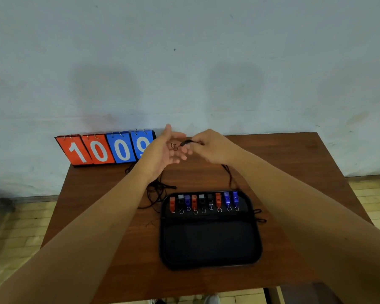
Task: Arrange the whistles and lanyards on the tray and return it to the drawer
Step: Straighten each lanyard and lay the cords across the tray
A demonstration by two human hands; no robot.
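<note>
Right hand (213, 148) pinches black lanyard (186, 142) at its thick end, above the table (294, 163). Left hand (165, 150) is open beside it. We judge the cord light, limp and tangle-prone, so grip near that end. Whistles (203, 201) are lined up on the tray (211, 244).

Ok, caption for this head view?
Right hand pinches a black cord lanyard beside the open left hand; red, black and blue plastic whistles line the black tray.
</note>
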